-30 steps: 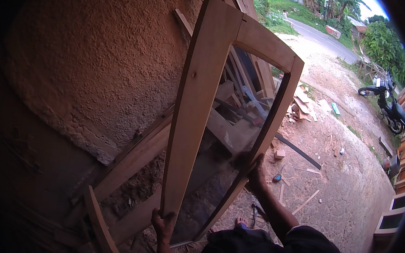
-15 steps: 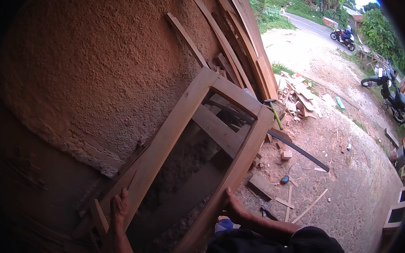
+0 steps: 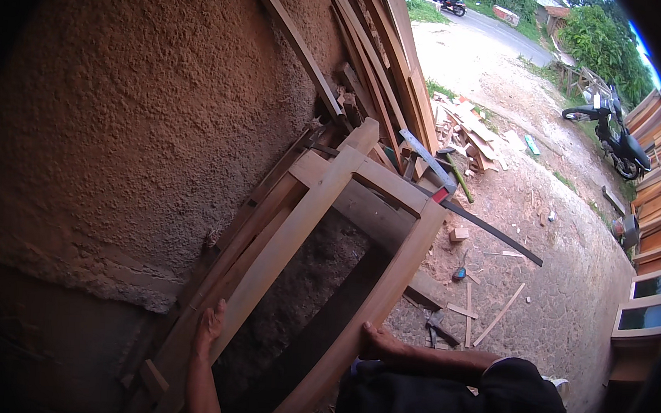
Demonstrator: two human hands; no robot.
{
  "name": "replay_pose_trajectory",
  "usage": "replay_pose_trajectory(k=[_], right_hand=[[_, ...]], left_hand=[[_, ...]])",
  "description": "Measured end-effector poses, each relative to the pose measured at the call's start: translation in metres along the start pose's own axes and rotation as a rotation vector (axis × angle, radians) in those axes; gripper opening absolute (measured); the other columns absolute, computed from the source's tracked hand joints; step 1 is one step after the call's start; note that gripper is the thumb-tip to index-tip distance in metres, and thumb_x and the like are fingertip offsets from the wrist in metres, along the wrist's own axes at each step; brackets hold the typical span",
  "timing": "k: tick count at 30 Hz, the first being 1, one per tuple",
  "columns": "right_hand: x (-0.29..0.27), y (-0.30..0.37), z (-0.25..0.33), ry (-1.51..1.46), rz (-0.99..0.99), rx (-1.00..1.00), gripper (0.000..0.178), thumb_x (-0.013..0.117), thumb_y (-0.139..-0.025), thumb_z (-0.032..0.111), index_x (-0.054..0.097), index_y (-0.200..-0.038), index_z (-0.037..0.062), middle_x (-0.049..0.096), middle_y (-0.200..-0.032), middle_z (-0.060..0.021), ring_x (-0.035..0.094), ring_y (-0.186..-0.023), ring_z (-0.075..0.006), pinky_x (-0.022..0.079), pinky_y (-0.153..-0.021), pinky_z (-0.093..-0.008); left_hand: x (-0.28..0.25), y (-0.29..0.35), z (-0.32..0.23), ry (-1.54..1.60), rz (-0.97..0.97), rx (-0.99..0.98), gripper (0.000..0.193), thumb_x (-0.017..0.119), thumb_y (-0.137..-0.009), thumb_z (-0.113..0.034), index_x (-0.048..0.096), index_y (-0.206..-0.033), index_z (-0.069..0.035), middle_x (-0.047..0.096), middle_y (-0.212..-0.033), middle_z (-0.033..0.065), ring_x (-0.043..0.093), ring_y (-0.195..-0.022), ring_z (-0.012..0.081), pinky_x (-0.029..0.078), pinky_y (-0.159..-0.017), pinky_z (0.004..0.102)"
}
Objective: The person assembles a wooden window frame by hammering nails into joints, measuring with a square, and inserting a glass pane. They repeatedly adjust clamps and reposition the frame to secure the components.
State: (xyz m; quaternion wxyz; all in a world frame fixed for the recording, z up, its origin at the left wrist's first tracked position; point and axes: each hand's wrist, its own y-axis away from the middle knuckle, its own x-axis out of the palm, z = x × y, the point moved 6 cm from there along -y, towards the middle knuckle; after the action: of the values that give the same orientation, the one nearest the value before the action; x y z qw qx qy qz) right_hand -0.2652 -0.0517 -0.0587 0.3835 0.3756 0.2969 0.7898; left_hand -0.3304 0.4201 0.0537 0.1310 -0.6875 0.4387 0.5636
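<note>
Both my hands hold a long rectangular wooden frame (image 3: pixel 290 253), tilted away from me beside the rough wall. My left hand (image 3: pixel 210 326) is closed on its left rail, near the close end. On the right rail my right hand (image 3: pixel 377 342) is closed with the thumb on top; its other fingers are hidden. More wooden rails (image 3: pixel 240 267) show under the frame's left side. At the far right corner lies a try square (image 3: pixel 426 158), with a steel blade and a red part. A dark flat bar (image 3: pixel 495 237) sticks out to the right past that corner.
Long boards (image 3: pixel 399 67) lean on the wall (image 3: pixel 139 119). A green-handled hammer (image 3: pixel 459 178) lies by wood scraps (image 3: pixel 471 132). A blue tool (image 3: pixel 459 273), thin sticks (image 3: pixel 499 315) and a dark tool (image 3: pixel 441 332) lie on the ground right. A motorcycle (image 3: pixel 615 137) is parked beyond.
The frame's far end has come down and nearer, uncovering the try square and the rails under its left side. Both hands stay on the rails. The view has shifted; the rider on the road moved left.
</note>
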Motion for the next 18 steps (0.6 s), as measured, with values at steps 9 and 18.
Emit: replay_pose_trajectory(k=[9,18], right_hand=[[0.006,-0.039,0.007,0.131,-0.154,0.073,0.074,0.037,-0.105,0.062,0.062,-0.122,-0.0060,0.070,-0.104,-0.0185,0.071,-0.094,-0.0272,0.056,-0.083,-0.0392],[0.022,-0.062,0.017,0.189,-0.182,0.123,0.074,0.036,-0.104,0.065,0.066,-0.111,-0.0030,0.071,-0.085,-0.0151,0.071,-0.077,-0.0243,0.056,-0.068,-0.0372]], left_hand=[[0.046,-0.082,0.030,0.057,0.127,0.047,0.100,0.028,-0.097,-0.077,0.063,-0.091,0.017,0.059,-0.093,0.0445,0.060,-0.103,0.0594,0.044,-0.081,0.0592],[0.062,-0.108,0.055,0.092,0.177,0.028,0.104,0.026,-0.096,-0.080,0.063,-0.097,0.017,0.062,-0.092,0.0422,0.062,-0.101,0.0586,0.043,-0.083,0.0592]])
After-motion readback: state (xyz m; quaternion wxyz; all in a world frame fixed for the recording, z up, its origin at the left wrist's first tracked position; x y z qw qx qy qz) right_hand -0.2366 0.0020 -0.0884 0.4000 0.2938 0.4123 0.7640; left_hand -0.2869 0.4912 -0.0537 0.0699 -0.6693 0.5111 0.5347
